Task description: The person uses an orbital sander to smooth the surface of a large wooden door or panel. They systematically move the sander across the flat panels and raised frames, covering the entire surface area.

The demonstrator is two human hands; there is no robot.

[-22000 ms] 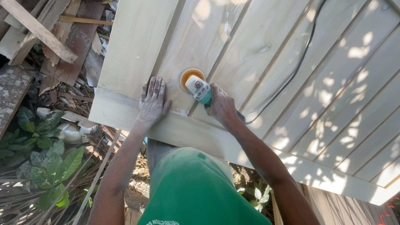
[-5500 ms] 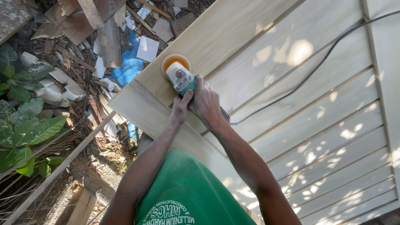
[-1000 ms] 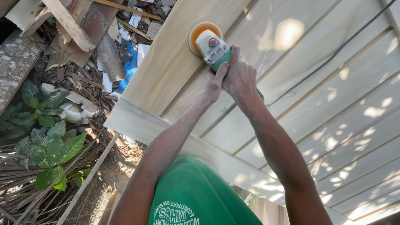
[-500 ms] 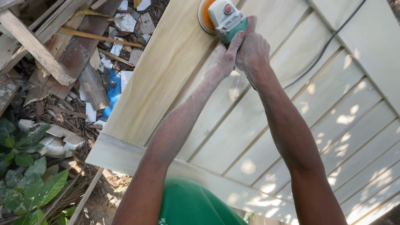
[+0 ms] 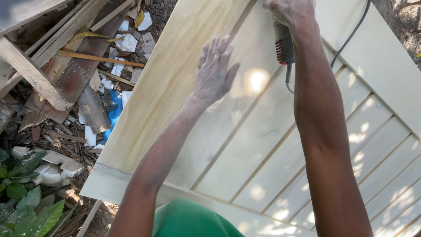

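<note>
Above: the head view looked down on both arms stretched over a pale wooden panel [image 5: 245, 145].
Right hand [image 5: 290, 11]: clenched around the grey body of a power sander [image 5: 283, 44], at the top edge of the view; the sanding disc was out of sight.
Left hand [image 5: 215, 72]: released, fingers spread, dusted white, over the panel's wide side board, just left of the sander.
Cord [image 5: 351, 37]: black, trailing from the sander across the panel's upper right.
Panel: slatted, dappled with sunlight, lying flat.
Surroundings: scrap timber [image 5: 48, 83], a blue scrap [image 5: 115, 109] and green leaves [image 5: 26, 206] to the left.
</note>
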